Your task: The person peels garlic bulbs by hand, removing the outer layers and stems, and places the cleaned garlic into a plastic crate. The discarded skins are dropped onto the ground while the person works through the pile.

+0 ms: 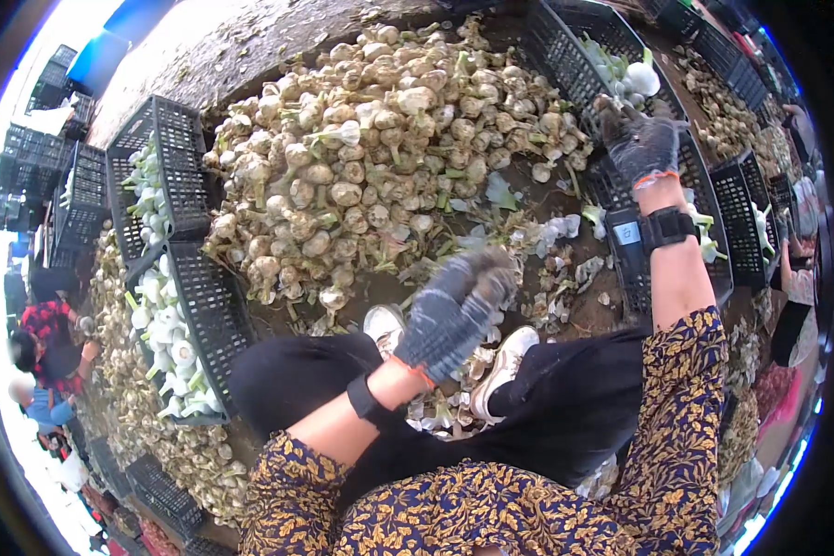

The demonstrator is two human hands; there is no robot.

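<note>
The right hand, in a grey knit glove, is held out far in front. Its fingers are spread wide, and nothing is seen between them. Just past the fingertips, a clean white garlic bulb lies in a black plastic crate with other white bulbs.

The left hand, in the same kind of glove, is held low over the lap and is blurred. Its fingers look curled, but it cannot be told whether anything is pinched in them. Thin white garlic skins are scattered on the ground between the two hands. A pair of white shoes is tucked right under the left fingers.

The step looks like the dropping-off part: a cleaned bulb seems to have been let go into the crate, so the right fingers are empty.

For the next move, a fresh bulb is needed. The big heap of brown, dirty garlic bulbs lies just beyond the left fingers and to the left of the right fingers. One bulb from the near edge should be picked, since it can be reached without leaning. It should be gripped firmly so that the others are not knocked loose.
</note>
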